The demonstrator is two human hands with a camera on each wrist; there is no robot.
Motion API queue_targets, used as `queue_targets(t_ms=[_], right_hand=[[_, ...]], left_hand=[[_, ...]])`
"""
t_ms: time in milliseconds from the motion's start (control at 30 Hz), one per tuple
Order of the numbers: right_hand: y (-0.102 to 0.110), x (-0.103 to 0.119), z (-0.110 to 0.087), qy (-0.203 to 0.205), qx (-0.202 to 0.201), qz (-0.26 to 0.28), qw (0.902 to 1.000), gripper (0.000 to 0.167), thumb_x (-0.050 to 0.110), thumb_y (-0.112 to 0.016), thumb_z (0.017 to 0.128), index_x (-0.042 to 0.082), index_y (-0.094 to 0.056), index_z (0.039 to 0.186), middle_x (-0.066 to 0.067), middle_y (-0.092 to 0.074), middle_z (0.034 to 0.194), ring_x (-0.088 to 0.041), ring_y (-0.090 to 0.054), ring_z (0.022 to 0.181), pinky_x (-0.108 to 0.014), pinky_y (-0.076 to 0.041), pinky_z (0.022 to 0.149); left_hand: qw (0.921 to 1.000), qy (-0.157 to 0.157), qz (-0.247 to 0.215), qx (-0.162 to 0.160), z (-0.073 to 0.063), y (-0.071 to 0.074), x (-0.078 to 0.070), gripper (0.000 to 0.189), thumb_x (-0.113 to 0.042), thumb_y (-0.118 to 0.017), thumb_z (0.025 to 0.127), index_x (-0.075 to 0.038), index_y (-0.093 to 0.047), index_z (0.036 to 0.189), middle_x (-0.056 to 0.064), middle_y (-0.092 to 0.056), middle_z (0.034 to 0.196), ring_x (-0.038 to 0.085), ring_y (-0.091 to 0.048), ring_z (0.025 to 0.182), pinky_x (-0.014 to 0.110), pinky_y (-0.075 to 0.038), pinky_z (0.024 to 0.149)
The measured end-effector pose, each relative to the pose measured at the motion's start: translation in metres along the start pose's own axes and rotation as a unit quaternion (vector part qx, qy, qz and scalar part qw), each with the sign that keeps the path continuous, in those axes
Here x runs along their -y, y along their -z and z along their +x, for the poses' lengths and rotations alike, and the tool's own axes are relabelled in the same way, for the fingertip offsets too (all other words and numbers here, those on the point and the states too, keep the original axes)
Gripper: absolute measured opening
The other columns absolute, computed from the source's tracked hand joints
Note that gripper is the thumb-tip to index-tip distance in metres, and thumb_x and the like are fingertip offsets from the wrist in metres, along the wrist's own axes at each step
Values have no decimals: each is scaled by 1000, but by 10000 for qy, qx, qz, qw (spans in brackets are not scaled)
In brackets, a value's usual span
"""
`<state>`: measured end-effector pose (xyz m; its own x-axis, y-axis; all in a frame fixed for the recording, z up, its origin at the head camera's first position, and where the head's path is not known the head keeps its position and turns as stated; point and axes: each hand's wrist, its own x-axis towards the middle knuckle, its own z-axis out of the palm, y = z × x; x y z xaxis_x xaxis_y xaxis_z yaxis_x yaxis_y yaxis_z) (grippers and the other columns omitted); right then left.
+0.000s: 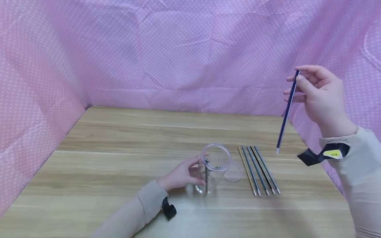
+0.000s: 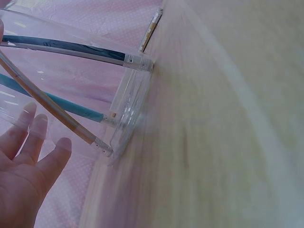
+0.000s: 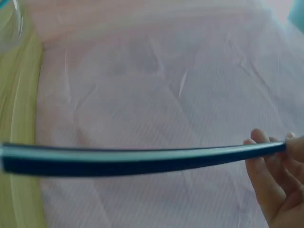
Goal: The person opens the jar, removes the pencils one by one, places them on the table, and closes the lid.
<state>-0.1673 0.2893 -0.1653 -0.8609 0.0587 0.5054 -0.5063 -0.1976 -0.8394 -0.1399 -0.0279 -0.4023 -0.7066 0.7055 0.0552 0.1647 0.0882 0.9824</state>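
Note:
My left hand (image 1: 181, 173) curves round the side of a clear plastic cup (image 1: 218, 153), which stands upright on the wooden table. Inside it, the left wrist view shows a dark pencil (image 2: 76, 47), a teal pencil (image 2: 71, 103) and an orange-brown pencil (image 2: 52, 104), eraser ends at the bottom. Up at the right, my right hand (image 1: 324, 92) pinches a dark blue pencil (image 1: 287, 110) near its top end between thumb and fingers. That pencil hangs in the air, slightly slanted, with its eraser end down, right of the row of pencils on the table.
Several pencils (image 1: 258, 170) lie side by side to the cup's right, erasers toward me. Between them and the cup lies a clear round lid (image 1: 235, 180). The wooden table (image 1: 119, 142) is bordered by pink dotted cloth (image 1: 178, 59) at the back and sides.

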Motion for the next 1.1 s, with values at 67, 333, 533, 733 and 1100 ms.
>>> queue_targets(t_ms=[67,333,533,733,1100], right_hand=[[15,-4,1,-323,120,-531,9980,19,-5,-58,89,-1,-63,106,-9,-70,83,-18,-69,59,-29,-58,55],[80,-40,-2,-1907,1427,-2965,9248,30,4,-49,97,31,-60,104,17,-70,88,-6,-68,69,-23,-59,60],[105,-72,-14,-2601,1794,-3591,8782,21,12,-46,100,31,-52,105,24,-65,88,-5,-66,76,-28,-60,68],[121,-105,-30,-2954,1753,-3682,8640,26,11,-45,100,-1,-46,123,25,-62,83,-7,-65,76,-31,-61,70],[139,-147,-56,-3259,2022,-4067,8292,42,11,-43,100,-15,-36,132,-31,-59,115,-10,-66,80,-31,-59,66]], left_hand=[[10000,-6,-13,6,0,0,-1,92,-5,-77,74,-16,-26,150,16,-37,148,33,-41,134,42,-34,113],[9999,-75,-143,21,-1,1,-2,89,-2,-76,74,-16,-30,149,16,-38,148,31,-39,135,36,-35,112],[10000,-47,-74,5,-1,0,-2,91,-3,-76,75,-15,-26,150,18,-37,148,34,-41,133,41,-35,112],[10000,24,76,-28,-1,0,-2,92,-6,-77,76,-20,-26,150,16,-39,148,33,-42,133,42,-36,111],[10000,26,20,-23,-1,-1,-3,91,-8,-77,76,-23,-27,150,16,-39,148,34,-42,133,43,-35,112]])
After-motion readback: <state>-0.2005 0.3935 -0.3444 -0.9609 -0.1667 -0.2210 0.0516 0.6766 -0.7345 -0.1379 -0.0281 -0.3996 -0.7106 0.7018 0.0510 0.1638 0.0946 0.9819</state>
